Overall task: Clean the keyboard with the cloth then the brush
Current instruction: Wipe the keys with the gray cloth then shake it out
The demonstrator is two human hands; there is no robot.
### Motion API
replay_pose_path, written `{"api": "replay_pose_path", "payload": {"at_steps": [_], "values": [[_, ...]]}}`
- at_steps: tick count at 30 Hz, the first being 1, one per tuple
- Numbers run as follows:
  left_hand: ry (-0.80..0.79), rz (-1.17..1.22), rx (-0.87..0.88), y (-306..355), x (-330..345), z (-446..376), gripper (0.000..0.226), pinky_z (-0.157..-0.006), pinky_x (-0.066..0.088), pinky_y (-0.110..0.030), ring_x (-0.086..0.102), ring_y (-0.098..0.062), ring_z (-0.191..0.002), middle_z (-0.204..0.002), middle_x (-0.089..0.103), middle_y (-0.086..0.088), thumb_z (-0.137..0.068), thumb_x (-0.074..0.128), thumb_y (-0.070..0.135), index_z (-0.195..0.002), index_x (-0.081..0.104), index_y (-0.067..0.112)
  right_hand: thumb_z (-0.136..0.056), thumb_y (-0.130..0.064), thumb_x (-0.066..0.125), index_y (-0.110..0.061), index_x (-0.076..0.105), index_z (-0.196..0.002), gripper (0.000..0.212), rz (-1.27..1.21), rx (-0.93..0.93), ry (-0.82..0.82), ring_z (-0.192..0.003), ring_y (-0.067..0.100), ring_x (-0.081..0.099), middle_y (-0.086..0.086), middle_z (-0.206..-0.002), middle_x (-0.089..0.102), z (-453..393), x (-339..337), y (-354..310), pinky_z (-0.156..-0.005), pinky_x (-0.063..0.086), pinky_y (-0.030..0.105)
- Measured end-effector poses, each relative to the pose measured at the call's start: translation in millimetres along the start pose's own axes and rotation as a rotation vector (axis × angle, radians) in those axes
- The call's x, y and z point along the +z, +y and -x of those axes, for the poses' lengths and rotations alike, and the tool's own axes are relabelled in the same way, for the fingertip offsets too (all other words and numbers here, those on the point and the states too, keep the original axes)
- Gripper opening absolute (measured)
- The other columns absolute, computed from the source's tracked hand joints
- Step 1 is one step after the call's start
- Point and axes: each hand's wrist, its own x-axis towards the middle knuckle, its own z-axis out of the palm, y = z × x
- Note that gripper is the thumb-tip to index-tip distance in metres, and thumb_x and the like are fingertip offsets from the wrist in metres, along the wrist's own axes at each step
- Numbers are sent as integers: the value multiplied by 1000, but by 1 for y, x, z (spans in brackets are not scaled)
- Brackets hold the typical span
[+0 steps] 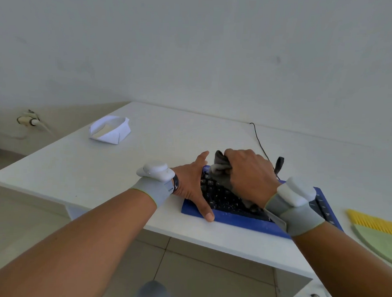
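Note:
A blue keyboard (232, 217) with black keys lies near the front edge of the white table (98, 170). My right hand (249, 174) grips a bunched grey cloth (221, 166) and holds it down on the keys at the keyboard's far left part. My left hand (193, 184) rests with straight, spread fingers on the keyboard's left end, thumb on the front rim. A brush (374, 228) with yellow bristles and a pale green body lies on the table to the right of the keyboard.
A folded white paper boat (111, 129) sits at the table's far left. The keyboard's black cable (258, 138) runs back to the wall. A dark strap-like piece (280, 163) stands behind my right hand. The tiled floor (184, 268) lies below the table's front edge.

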Motion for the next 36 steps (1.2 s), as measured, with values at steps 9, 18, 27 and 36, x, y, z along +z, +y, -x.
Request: {"api": "replay_pose_path", "payload": {"at_steps": [9, 18, 27, 36], "values": [[6, 5, 21, -3, -3, 2, 167, -121, 22, -37, 22, -11, -148, -164, 12, 12, -43, 97, 49, -148, -32, 31, -89, -48, 54, -19, 41, -86, 32, -7, 132, -36, -75, 29, 55, 1, -79, 43, -30, 30, 1, -62, 37, 33], [36, 49, 13, -4, -8, 3, 165, -121, 23, -42, 17, -15, -150, -165, 6, 8, -38, 97, 51, -152, -21, 35, -87, -20, 50, -12, 40, -89, 13, -98, 154, -7, -72, 31, 44, 9, -87, 46, -29, -2, 0, -61, 34, 35], [-7, 39, -63, -17, -12, 6, 163, -122, 16, -35, 8, -9, -151, -165, 0, 12, -47, 97, 46, -151, -28, 27, -87, -59, 51, -20, 41, -86, 40, -33, 56, 10, -65, 28, 45, 3, -82, 50, -30, 35, -10, -58, 34, 32], [-15, 26, -78, -19, -8, 9, 165, -122, 17, -44, 9, -14, -152, -165, 1, 12, -43, 94, 56, -150, -28, 29, -85, -21, 51, -12, 40, -90, 15, -182, 174, -62, -74, 31, 44, 10, -90, 46, -37, 7, -11, -63, 34, 34]]}}
